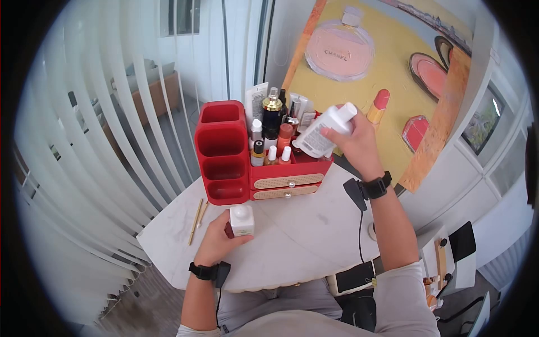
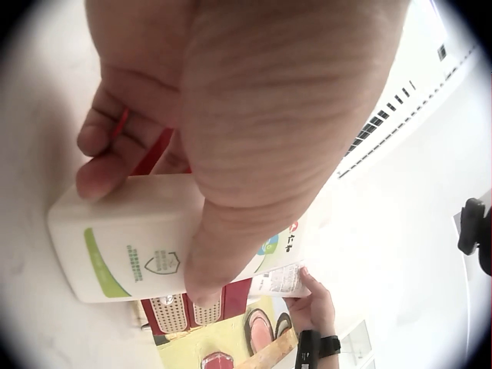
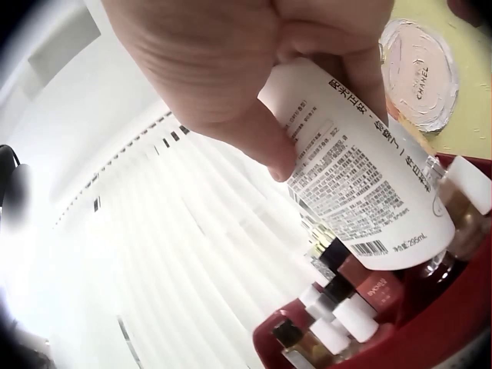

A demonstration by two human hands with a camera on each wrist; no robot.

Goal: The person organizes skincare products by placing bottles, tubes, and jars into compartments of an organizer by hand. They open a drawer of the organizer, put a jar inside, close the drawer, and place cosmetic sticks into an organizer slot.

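My left hand [image 1: 215, 238] grips a white bottle [image 1: 242, 223] with a rounded white top, near the front of the table. The left wrist view shows green print on this bottle [image 2: 154, 242], with the thumb across its label. Up at the right, my right hand [image 1: 361, 149] holds a larger white bottle [image 1: 321, 136] by its upper part, tilted, cap toward the upper right. Its base overlaps the right section of a red organizer [image 1: 222, 124]. Dense dark text and a barcode cover the label of that bottle [image 3: 357, 184] in the right wrist view.
In the organizer stand a black bottle with a gold collar [image 1: 272, 115], a white tube [image 1: 256, 98] and several small white-capped bottles [image 1: 286, 155]. Two woven-front drawers [image 1: 275, 183] are closed. Thin gold sticks [image 1: 195, 222] lie left on the marble-look table [image 1: 292, 236]. A painting [image 1: 387, 67] leans behind.
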